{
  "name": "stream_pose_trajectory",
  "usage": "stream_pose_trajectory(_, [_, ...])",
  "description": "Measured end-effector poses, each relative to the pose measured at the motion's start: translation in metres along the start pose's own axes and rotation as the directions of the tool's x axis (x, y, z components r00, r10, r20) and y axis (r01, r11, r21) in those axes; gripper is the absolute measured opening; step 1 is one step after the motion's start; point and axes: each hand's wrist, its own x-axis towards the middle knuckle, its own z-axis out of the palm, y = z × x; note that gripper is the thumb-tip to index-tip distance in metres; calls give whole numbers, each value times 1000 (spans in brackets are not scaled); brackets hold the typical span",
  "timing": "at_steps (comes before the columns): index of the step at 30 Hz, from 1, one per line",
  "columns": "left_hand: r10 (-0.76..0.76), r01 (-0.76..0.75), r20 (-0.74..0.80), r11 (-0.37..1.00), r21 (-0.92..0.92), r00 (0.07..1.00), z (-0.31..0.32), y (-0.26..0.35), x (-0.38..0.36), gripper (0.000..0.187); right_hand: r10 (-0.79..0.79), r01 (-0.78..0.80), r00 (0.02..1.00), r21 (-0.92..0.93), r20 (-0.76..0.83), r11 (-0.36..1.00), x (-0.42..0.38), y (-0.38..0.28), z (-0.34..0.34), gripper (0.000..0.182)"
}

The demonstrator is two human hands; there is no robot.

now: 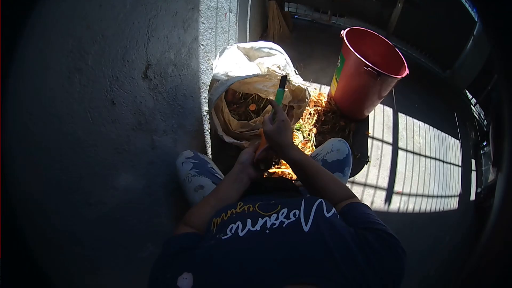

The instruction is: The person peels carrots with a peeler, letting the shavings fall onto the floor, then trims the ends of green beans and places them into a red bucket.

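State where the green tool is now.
In the head view, the green tool is just above centre, in the right hand, with the sack behind it.

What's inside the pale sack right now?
In the sack, dark, stringy scraps and one small round orange piece show. What lies beneath them is covered; the right hand and green-handled tool also block part of the sack's right side.
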Motion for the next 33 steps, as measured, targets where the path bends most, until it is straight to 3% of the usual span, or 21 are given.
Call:
stream_pose_trajectory(2, [1, -3, 49, 1000, 31, 999, -14, -1, 4, 34, 23, -23, 999, -27, 28, 999, 0, -3, -2, 46])
stream_pose_trajectory(4, [-84, 106, 277, 992, -69, 957, -4, 1, -7, 33, 52, -49, 997, -56, 56, 997, 5, 2, -3, 46])
stream_pose_trajectory(5, [-83, 106, 278, 992, -69, 957, 1, -3, -14, 33, 81, -80, 997, -99, 7, 992, 15, 14, -3, 46])
stream_pose_trajectory(6, [-65, 64, 62, 998, 19, 996, 43, -9, -44, 33, 105, -110, 994, -139, -41, 984, 28, 29, -4, 45])
stream_pose_trajectory(7, [-24, 42, -156, 993, 113, 987, 65, -12, -60, 33, -49, 15, 985, -203, -167, 979, 48, 53, -7, 45])
stream_pose_trajectory(8, [-24, 42, -160, 993, 112, 987, 61, -14, -62, 33, -202, 123, 939, -280, -277, 952, 65, 82, -13, 45])
stream_pose_trajectory(10, [-142, 140, -6, 966, 218, 990, 43, -16, -64, 34, 37, -105, 966, -259, -256, 960, 84, 132, -26, 46])
stream_pose_trajectory(14, [-8, 6, 88, 1000, 22, 996, 8, 0, -37, 36, 135, -172, 961, -137, -242, 976, 73, 89, -42, 47])
stream_pose_trajectory(16, [-29, 25, 107, 999, 44, 994, 9, 3, -35, 37, 127, -121, 971, 40, -204, 992, 56, 60, -31, 48])
stream_pose_trajectory(18, [-18, 41, 142, 986, -159, 990, 2, 3, -25, 38, 151, -140, 979, 89, -134, 986, 34, 17, -28, 46])
stream_pose_trajectory(19, [3, -2, 52, 1000, -22, 999, 10, 0, -23, 37, 94, -89, 992, 71, -79, 994, 26, 9, -25, 46])
stream_pose_trajectory(20, [-1, 2, 51, 1000, -19, 999, 9, 0, -21, 37, 36, -34, 999, 55, -22, 998, 20, 3, -21, 45])
stream_pose_trajectory(22, [-17, 16, 225, 1000, 6, 974, 8, -3, -18, 35, -2, 2, 1000, 9, -7, 1000, 9, -7, -12, 44])
stream_pose_trajectory(27, [46, -47, 59, 999, 12, 997, 16, -14, -17, 35, -123, 125, 992, -93, 35, 988, 2, -8, -6, 44])
stream_pose_trajectory(29, [64, -66, 38, 997, 31, 997, 21, -15, -24, 35, 77, -62, 988, -115, 135, 991, 11, -10, -12, 45])
stream_pose_trajectory(31, [21, -14, -35, 982, 190, 999, 44, -16, -51, 32, 38, -39, 999, -119, -10, 992, 40, 35, -8, 45])
stream_pose_trajectory(33, [-7, 17, -36, 963, 269, 999, 45, -20, -64, 33, -15, -37, 986, -306, -165, 951, 76, 68, -23, 44])
